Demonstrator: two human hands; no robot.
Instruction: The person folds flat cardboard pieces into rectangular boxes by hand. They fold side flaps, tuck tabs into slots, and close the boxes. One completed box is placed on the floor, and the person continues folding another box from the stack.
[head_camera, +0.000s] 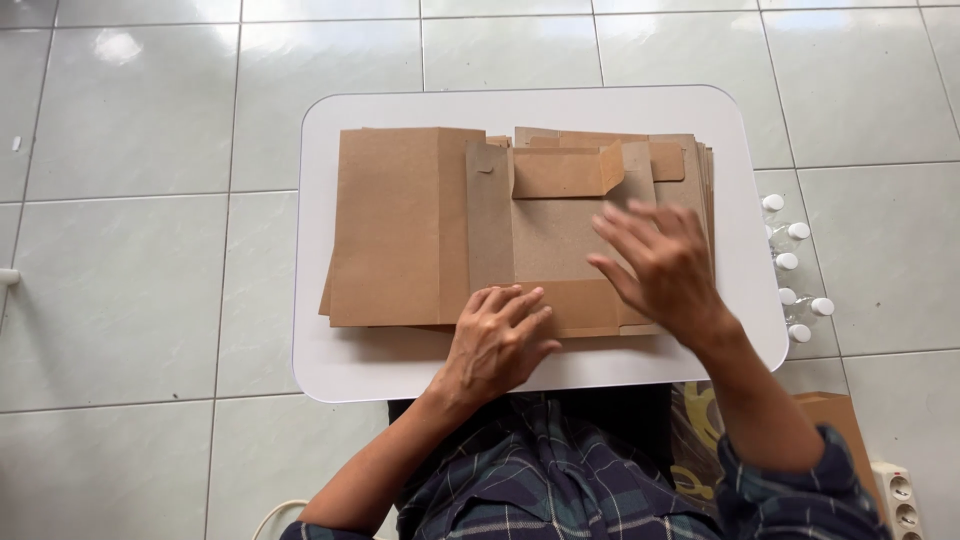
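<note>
- As I look down from above, my left hand (497, 340) lies flat, palm down, on the near edge of the top cardboard sheet (560, 235); its fingers are spread and grasp nothing.
- My right hand (660, 265) is over the right part of the same sheet, fingers open and splayed, holding nothing. It is blurred, so I cannot tell whether the fingertips touch the cardboard or hover just above it.
- The top sheet is an unfolded brown box blank, with one small flap (565, 172) turned up at its far edge.
- It lies on a stack of like brown sheets (395, 225), which covers most of the tabletop; the stack's left portion is one plain panel.
- The stack rests on a white table (340, 360) with rounded corners, standing on a floor of pale glossy tiles (130, 300).
- On the floor just right of the table are several small clear bottles with white caps (795, 270).
- A white power strip (900, 495) is at the lower right corner, beside another brown cardboard piece (835, 410).
- My sleeves are dark plaid.
</note>
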